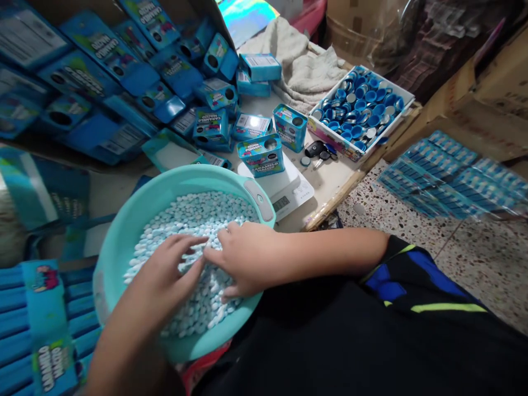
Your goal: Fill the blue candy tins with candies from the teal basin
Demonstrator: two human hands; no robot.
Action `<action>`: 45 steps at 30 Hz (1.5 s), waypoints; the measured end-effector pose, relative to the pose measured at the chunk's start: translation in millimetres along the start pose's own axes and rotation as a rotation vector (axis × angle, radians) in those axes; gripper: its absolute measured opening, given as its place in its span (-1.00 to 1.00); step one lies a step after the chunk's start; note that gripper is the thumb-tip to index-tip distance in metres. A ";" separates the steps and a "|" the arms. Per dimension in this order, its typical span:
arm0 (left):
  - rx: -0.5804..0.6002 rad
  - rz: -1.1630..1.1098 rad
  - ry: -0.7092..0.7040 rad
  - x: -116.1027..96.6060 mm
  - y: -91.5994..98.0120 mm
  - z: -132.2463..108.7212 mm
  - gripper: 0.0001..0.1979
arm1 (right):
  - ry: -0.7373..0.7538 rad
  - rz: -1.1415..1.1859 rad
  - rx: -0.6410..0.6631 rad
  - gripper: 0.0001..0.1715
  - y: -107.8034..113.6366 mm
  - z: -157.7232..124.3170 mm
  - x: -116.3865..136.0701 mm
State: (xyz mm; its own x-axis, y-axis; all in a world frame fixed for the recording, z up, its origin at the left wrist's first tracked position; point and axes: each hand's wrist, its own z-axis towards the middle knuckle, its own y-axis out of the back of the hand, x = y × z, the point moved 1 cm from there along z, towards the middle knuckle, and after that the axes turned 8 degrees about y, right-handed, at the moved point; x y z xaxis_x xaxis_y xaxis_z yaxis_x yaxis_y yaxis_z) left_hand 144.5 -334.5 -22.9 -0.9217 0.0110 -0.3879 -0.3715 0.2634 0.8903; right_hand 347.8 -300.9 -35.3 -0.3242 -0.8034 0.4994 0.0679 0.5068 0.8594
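A turquoise basin (113,234) with grey handle pads holds many small pale blue and white candies (198,208). My left hand (175,269) is over the middle of the candies, its fingers apart and slightly bent. Facing it, my right hand (241,256) rests on the candies with spread, bent fingers, some tips partly hidden among them. The fingertips of both hands come close together. Just behind the basin, a blue candy box (264,165) with a round hole in its top stands on a white digital scale (303,190).
A white box of blue caps (363,110) stands at the back right, with keys (317,148) beside it. Blue boxes (210,124) pile up behind, spilling from a carton. Flat blue packaging (49,330) lies left. Wrapped blue packs (454,173) are on the floor right.
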 end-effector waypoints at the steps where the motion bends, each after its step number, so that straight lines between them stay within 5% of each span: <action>1: -0.052 0.035 -0.084 -8.5 7.5 5.8 -0.69 | -0.012 -0.004 0.021 -0.10 1.6 1.0 2.0; 4: -0.252 0.172 -0.344 -48.3 33.0 40.9 -0.65 | -0.053 -0.039 0.089 0.06 5.1 6.7 11.0; 6: -0.278 0.208 -0.443 -78.5 40.4 78.7 -0.60 | -0.064 -0.038 0.101 0.14 5.0 11.8 16.0; 10: -0.072 0.093 -0.270 -116.4 14.7 161.5 -0.14 | -0.045 -0.029 0.090 0.14 0.3 17.5 15.8; 13: -0.123 -0.077 -0.243 -122.3 -6.1 188.2 -0.40 | -0.028 -0.043 0.056 0.10 -4.2 18.4 10.5; 16: -0.351 -0.231 -0.331 -119.9 6.0 161.2 -0.59 | -0.023 0.039 0.064 -0.02 -8.5 18.5 8.1; 21: -0.592 -0.282 -0.300 -100.4 47.5 62.5 -0.51 | 0.023 0.020 0.063 -0.39 -11.5 13.6 14.5; 26: -0.880 -0.603 -0.031 -27.9 25.8 13.3 -0.13 | 0.036 -0.019 0.073 -0.66 -12.2 7.0 17.8; 29: -0.821 -0.844 0.141 11.8 6.1 9.3 -0.19 | 0.029 -0.003 0.030 -0.73 -12.6 6.1 16.8; 32: -0.680 -0.912 0.197 27.4 0.2 10.0 -0.35 | -0.034 0.124 -0.047 -0.80 -8.6 5.2 14.3; 35: -0.574 -0.925 0.201 27.0 1.5 9.0 -0.35 | -0.086 0.349 -0.242 -0.82 2.0 4.2 9.2; 41: -0.303 -0.939 0.140 17.4 -1.2 4.5 -0.42 | -0.069 0.756 -0.852 -0.73 34.7 28.1 -2.0; 45: -0.247 -0.892 0.063 15.1 -4.1 3.4 -0.48 | -0.072 0.820 -0.967 -0.63 44.1 62.3 -7.6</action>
State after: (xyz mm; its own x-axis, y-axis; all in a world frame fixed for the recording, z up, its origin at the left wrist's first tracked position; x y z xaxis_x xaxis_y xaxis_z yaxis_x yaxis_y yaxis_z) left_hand 132.4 -332.1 -33.3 -0.2845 -0.1508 -0.9467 -0.9529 -0.0642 0.2966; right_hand 294.5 -253.0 -8.0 0.0909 -0.3297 0.9397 0.9209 0.3871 0.0467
